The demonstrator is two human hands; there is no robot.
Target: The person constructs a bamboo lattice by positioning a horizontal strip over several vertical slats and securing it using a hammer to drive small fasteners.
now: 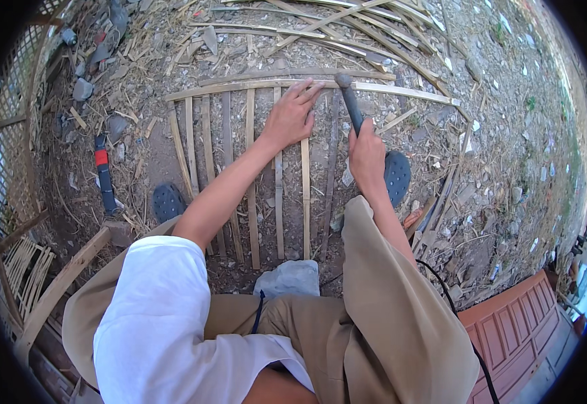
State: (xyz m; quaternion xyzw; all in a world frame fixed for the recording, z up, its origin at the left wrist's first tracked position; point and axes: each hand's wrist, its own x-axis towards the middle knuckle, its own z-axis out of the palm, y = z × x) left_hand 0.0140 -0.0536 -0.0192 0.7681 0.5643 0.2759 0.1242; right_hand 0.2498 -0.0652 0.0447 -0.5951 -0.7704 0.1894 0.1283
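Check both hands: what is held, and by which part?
The right hand grips a hammer low on its dark handle. The left hand grips nothing, pressing flat on the bamboo slat frame.

Bamboo frame [253,168] on ground before knees; left hand [292,114] on top slat, hammer [348,101] just right; saw [105,175] left.

ground [495,155]: dirt, bamboo scraps | bamboo slat frame [253,161] | stone [288,277]
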